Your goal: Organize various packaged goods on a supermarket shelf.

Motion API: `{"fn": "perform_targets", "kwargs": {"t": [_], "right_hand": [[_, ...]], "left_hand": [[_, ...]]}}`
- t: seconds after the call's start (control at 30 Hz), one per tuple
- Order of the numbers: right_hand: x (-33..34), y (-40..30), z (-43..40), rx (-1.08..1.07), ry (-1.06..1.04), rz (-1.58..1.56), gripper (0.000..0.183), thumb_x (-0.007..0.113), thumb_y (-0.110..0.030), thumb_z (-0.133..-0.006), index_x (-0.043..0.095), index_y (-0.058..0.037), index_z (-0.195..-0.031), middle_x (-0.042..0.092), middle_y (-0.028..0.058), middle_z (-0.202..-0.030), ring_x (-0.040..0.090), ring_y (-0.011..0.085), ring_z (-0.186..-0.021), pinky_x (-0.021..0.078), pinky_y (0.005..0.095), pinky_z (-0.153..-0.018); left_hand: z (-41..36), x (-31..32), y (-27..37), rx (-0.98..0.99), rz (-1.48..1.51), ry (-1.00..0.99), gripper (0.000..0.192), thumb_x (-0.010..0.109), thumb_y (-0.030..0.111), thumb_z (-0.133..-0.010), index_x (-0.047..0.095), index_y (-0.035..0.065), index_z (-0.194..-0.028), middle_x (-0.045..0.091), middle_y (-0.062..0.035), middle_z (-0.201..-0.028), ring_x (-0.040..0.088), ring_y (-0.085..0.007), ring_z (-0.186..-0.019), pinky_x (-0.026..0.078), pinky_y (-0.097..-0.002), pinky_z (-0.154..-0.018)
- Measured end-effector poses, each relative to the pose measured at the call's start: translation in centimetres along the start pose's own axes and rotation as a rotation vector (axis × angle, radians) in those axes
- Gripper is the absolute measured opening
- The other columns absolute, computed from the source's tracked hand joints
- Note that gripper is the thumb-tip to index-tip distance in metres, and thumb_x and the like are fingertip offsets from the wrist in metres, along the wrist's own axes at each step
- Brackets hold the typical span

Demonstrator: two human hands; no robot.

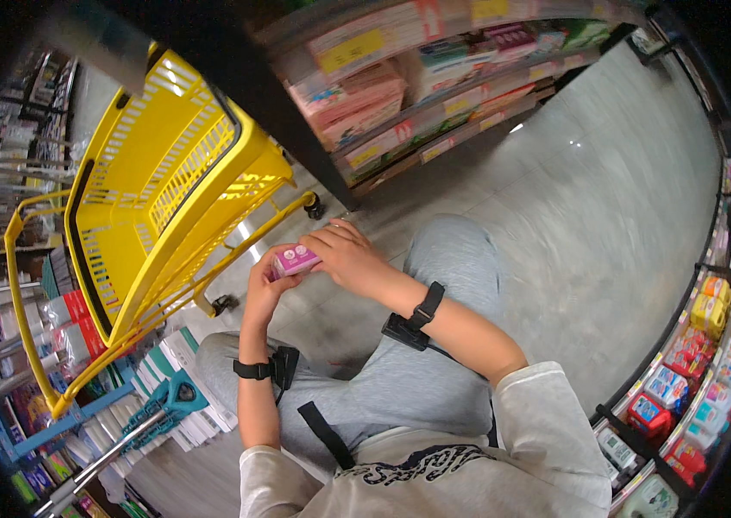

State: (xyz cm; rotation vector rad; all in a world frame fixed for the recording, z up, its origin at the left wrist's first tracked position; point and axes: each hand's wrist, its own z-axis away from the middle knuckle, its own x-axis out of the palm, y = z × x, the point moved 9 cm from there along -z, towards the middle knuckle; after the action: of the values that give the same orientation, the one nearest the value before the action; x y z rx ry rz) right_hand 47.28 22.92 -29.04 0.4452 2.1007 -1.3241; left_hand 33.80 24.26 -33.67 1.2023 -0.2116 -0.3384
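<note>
Between my two hands is a small pink-and-purple package [296, 260] bearing white print. My left hand [266, 275] grips its near left side, with the thumb along its lower edge. The fingers of my right hand [346, 251] lie against the package's right end and upper edge, partly covering it. Both hands are in front of my bent knees, above the floor. Just beyond them to the left stands a yellow shopping cart [165, 168] with slotted plastic walls and a black-trimmed rim.
Shelving [398, 123] with packaged paper goods and price tags stands ahead, beside a dark upright post [301, 123]. Bottles of cleaning products [650, 414] line the shelf at right. A teal-headed mop [178, 395] and boxed goods are at lower left. Grey tiled floor [598, 213] stretches right.
</note>
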Motion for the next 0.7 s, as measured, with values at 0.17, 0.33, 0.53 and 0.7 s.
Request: {"fn": "perform_targets", "kwargs": {"t": [0.17, 0.33, 0.53, 0.7], "right_hand": [[-6.4, -1.4, -0.5, -0.11, 0.217, 0.179, 0.036, 0.06, -0.004, -0.072, 0.057, -0.0057, -0.108, 0.058, 0.0095, -0.108, 0.053, 0.0269, -0.106, 0.0346, 0.0446, -0.102], [-14.5, -1.8, 0.5, -0.135, 0.395, 0.3, 0.033, 0.053, -0.004, -0.073, 0.058, -0.0053, -0.107, 0.058, 0.0102, -0.108, 0.051, 0.0277, -0.108, 0.0357, 0.0443, -0.101], [-26.1, 0.4, 4.3, -0.084, 0.708, 0.627, 0.036, 0.057, 0.003, -0.067, 0.061, -0.0036, -0.102, 0.058, 0.0124, -0.108, 0.052, 0.0319, -0.107, 0.0373, 0.047, -0.1], [-32.9, 4.8, 4.1, -0.093, 0.883, 0.836, 0.037, 0.059, 0.002, -0.072, 0.06, -0.0043, -0.108, 0.057, 0.0133, -0.113, 0.049, 0.0357, -0.111, 0.0374, 0.0478, -0.099]], "left_hand": [[-0.5, 3.4, 5.7, 0.195, -0.158, -0.026, 0.051, 0.062, -0.007, -0.072, 0.049, 0.0033, -0.121, 0.054, -0.0059, -0.118, 0.051, -0.0147, -0.107, 0.042, -0.0267, -0.089], [0.8, 9.2, 14.5, 0.475, -0.442, -0.064, 0.05, 0.059, 0.0, -0.079, 0.046, 0.0039, -0.127, 0.048, -0.0093, -0.129, 0.049, -0.0188, -0.115, 0.039, -0.0291, -0.095], [2.8, 14.4, 23.1, 0.749, -0.72, -0.012, 0.048, 0.062, 0.01, -0.081, 0.045, -0.0004, -0.125, 0.048, -0.0183, -0.129, 0.045, -0.0311, -0.122, 0.034, -0.0367, -0.101], [-1.0, 17.0, 26.8, 0.966, -0.866, 0.015, 0.051, 0.061, 0.01, -0.08, 0.042, -0.0025, -0.125, 0.046, -0.0233, -0.125, 0.044, -0.0385, -0.117, 0.037, -0.0406, -0.099]]}}
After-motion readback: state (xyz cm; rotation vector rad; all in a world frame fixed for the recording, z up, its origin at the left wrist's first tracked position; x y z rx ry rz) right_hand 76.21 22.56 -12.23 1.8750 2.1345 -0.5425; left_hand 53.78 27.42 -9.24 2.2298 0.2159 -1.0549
